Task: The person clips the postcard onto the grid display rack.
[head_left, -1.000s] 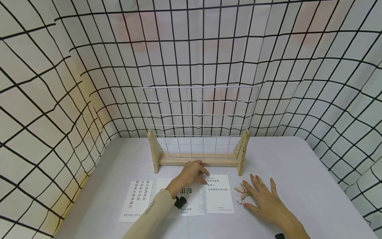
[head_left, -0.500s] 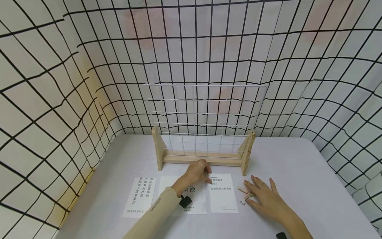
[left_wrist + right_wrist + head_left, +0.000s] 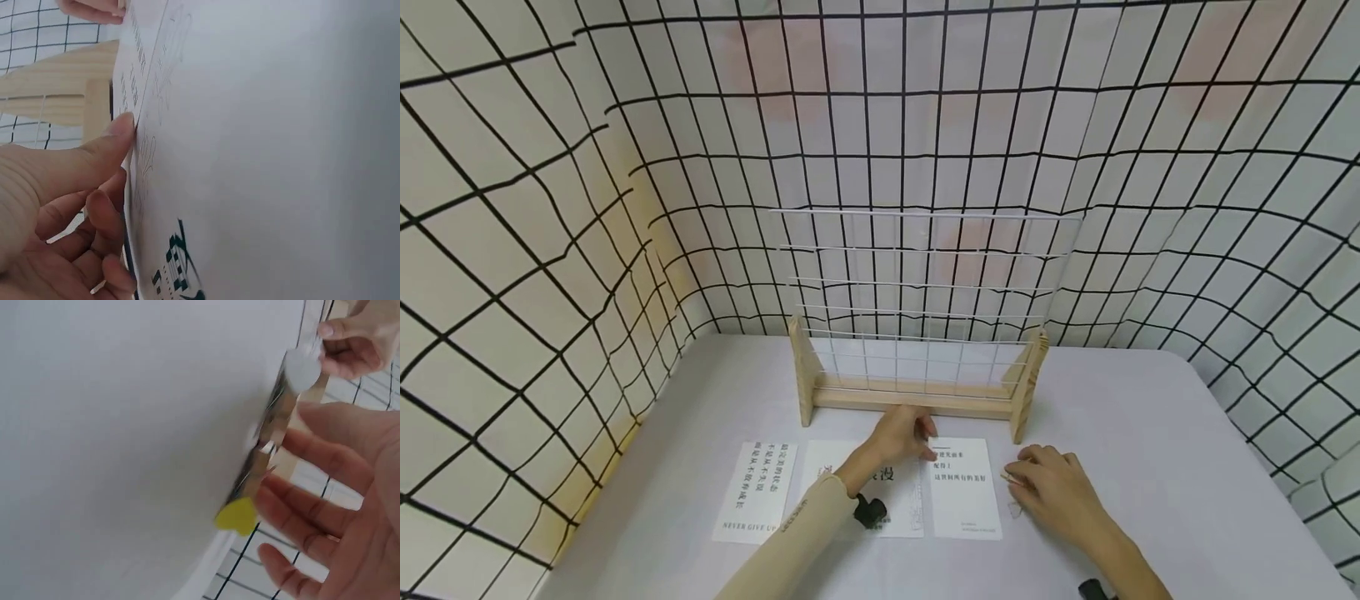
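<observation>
My left hand (image 3: 898,435) rests near the upper left corner of the right-hand printed card (image 3: 966,504). In the left wrist view, its thumb touches the card's edge while the other fingers are loosely bent. Under the same forearm lies the middle card (image 3: 898,508), partly covered. My right hand (image 3: 1056,492) is over a small pile of wooden heart clips beside the right-hand card. The right wrist view shows a grey heart (image 3: 303,370) and a yellow heart (image 3: 239,515) on these clips (image 3: 255,467); thumb and fingertips reach them, with no firm grip visible.
A third card (image 3: 756,492) lies at the left of the white table (image 3: 1150,433). Behind the cards stands a white wire grid (image 3: 917,312) in a wooden base (image 3: 913,404). Black-and-white grid cloth (image 3: 865,100) encloses the back and sides.
My right hand's fingers have drawn together from a spread pose and come down over the clips. My left hand stays at the card's corner; the whole head view has shifted slightly.
</observation>
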`<action>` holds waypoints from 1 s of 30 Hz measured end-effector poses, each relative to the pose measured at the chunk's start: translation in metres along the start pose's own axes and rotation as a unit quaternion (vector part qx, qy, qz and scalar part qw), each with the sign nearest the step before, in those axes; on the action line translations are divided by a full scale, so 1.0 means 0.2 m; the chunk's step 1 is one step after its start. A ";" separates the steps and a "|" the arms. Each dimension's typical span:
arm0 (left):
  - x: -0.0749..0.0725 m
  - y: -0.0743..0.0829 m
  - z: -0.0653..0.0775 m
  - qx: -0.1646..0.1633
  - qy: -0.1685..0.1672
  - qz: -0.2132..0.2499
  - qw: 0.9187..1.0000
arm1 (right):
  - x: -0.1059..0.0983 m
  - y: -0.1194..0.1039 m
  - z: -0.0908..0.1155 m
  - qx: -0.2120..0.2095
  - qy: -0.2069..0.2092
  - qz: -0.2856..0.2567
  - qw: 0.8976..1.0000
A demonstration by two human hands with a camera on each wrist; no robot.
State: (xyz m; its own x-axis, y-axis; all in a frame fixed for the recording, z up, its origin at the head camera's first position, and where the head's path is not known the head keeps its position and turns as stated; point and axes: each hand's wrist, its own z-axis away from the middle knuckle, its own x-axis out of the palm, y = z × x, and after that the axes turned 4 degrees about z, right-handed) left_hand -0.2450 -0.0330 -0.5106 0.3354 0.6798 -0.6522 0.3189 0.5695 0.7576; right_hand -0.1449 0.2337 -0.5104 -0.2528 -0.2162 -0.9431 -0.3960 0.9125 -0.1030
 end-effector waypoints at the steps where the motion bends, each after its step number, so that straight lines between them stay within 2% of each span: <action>1: 0.00 0.00 0.00 -0.001 -0.001 0.010 1.000 | 0.00 -0.01 0.00 0.003 -0.004 0.001 1.000; 8: -0.04 0.01 0.01 0.005 -0.008 0.098 0.995 | -0.04 -0.06 -0.02 0.019 -0.009 -0.004 1.000; 12: -0.09 0.02 0.02 0.012 -0.006 0.154 0.988 | -0.07 -0.08 -0.03 0.045 -0.058 -0.026 0.997; 14: -0.11 0.01 0.02 0.016 -0.005 0.166 0.986 | -0.08 -0.09 -0.03 0.058 -0.081 -0.029 0.995; 18: -0.13 0.00 0.04 0.018 0.001 0.174 0.985 | -0.11 -0.09 -0.02 0.063 -0.095 -0.022 0.993; 21: -0.14 0.00 0.05 0.020 0.005 0.180 0.983 | -0.13 -0.08 -0.01 0.047 -0.110 -0.027 0.992; 25: -0.15 0.01 0.05 0.025 0.010 0.188 0.982 | -0.16 -0.07 0.00 0.029 -0.157 -0.051 0.986; 30: -0.17 0.01 0.07 -0.008 0.031 0.210 0.977 | -0.16 -0.05 0.00 0.023 -0.185 -0.073 0.980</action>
State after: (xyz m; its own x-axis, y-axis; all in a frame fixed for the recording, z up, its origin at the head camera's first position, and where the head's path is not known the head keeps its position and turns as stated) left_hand -0.2437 -0.0605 -0.4869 0.3799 0.8814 -0.2809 0.1503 0.2408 0.9589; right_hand -0.1336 0.2308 -0.4791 0.1435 -0.2128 -0.9665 -0.3614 0.8979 -0.2513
